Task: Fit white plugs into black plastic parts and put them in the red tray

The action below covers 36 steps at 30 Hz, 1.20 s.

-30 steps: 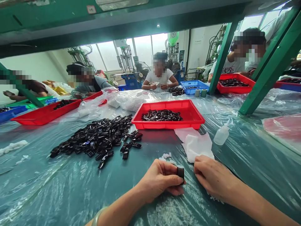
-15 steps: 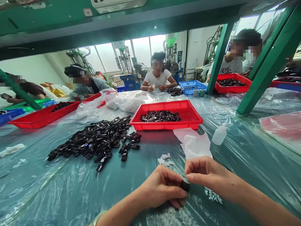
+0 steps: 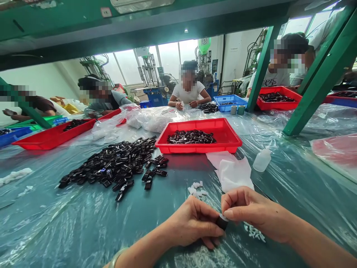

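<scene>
Low at the front, my left hand is closed around a small glossy black piece, gripping it between thumb and fingers. A pale, whitish strip shows along the top of that piece. My right hand is pinched at this pale edge, its thumb and forefinger touching there; what lies between those fingertips is hidden. Small white bits lie beyond my left hand, and more white scraps are under my right wrist. Folded white sheets rest just beyond my right hand.
A heap of black pieces spreads at the left. Behind it stands a red tray holding more pieces. A translucent squeeze bottle is at the right. Green posts rise from the plastic-covered table. Several people sit around it.
The whole view has shifted slightly. Both hands stay at the black piece, which is tilted a little differently, with its pale top edge showing more.
</scene>
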Each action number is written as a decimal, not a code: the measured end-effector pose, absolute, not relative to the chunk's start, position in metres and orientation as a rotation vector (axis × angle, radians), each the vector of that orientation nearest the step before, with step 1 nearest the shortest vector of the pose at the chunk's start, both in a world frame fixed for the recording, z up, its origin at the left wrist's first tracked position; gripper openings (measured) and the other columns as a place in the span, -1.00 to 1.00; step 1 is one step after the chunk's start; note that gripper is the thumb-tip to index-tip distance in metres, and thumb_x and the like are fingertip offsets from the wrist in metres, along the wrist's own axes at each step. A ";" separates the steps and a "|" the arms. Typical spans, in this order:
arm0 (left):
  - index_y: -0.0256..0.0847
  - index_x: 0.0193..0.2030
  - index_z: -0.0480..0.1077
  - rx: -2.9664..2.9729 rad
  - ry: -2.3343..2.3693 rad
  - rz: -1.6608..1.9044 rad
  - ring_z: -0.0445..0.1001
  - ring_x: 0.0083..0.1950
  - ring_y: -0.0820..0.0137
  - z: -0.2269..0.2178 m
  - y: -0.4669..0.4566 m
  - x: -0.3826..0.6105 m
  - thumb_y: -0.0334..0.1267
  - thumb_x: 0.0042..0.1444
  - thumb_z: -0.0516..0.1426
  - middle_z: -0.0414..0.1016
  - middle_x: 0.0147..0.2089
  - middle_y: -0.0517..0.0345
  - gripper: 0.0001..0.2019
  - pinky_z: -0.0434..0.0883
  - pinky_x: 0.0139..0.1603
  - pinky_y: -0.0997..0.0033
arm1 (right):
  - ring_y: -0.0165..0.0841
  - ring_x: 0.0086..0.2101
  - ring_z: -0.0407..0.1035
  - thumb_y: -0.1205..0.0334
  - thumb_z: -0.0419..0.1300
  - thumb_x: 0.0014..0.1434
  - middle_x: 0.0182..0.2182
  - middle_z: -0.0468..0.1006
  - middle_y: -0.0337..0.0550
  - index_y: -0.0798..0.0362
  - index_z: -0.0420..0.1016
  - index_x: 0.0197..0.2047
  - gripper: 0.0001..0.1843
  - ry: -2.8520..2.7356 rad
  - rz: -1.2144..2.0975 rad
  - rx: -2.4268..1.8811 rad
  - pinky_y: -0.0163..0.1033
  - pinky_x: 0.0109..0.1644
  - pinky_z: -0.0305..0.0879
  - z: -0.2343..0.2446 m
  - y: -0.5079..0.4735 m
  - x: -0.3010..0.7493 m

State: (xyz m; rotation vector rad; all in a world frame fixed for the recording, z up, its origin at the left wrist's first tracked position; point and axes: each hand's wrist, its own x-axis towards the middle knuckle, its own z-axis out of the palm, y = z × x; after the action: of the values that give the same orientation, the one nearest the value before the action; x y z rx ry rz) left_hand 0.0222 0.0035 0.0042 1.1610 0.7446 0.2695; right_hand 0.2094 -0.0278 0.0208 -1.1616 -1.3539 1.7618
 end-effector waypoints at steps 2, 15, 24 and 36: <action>-0.34 -0.35 0.55 1.169 0.740 0.263 0.39 -0.58 0.56 0.004 0.004 0.022 -0.20 -0.20 0.31 0.40 -0.60 0.19 -0.73 0.41 -0.54 0.64 | -0.53 -0.53 0.11 0.29 0.21 -0.08 -0.59 0.31 -0.32 0.15 0.41 -0.51 -0.91 -1.342 1.766 -1.166 -0.38 -0.44 0.01 0.020 -0.027 0.209; -0.31 -0.33 0.57 1.224 0.749 0.251 0.39 -0.59 0.56 0.003 0.005 0.021 -0.28 -0.16 0.28 0.43 -0.57 0.19 -0.79 0.40 -0.54 0.63 | -0.59 -0.68 0.19 0.22 0.31 -0.15 -0.70 0.37 -0.33 0.15 0.48 -0.45 -0.81 -1.092 1.965 -1.219 -0.47 -0.60 0.12 0.012 -0.026 0.208; -0.32 -0.33 0.57 1.251 0.764 0.242 0.39 -0.59 0.55 0.005 0.004 0.020 -0.27 -0.15 0.27 0.42 -0.59 0.20 -0.79 0.40 -0.51 0.61 | -0.60 -0.70 0.22 0.25 0.33 -0.19 -0.72 0.39 -0.33 0.15 0.49 -0.48 -0.82 -1.006 2.009 -1.200 -0.49 -0.61 0.18 0.009 -0.024 0.206; -0.30 -0.38 0.57 1.322 0.779 0.244 0.35 -0.59 0.53 0.005 0.003 0.019 -0.24 -0.12 0.25 0.33 -0.64 0.24 -0.82 0.34 -0.52 0.58 | -0.61 -0.72 0.19 0.29 0.33 -0.20 -0.74 0.36 -0.37 0.14 0.47 -0.48 -0.84 -0.956 2.046 -1.150 -0.49 -0.61 0.18 0.004 -0.024 0.203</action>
State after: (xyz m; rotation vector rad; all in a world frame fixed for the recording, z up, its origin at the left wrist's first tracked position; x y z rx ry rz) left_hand 0.0187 0.0033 0.0047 1.3223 0.7785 0.2439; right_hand 0.2035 -0.0241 0.0040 -1.1498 -0.9559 2.0459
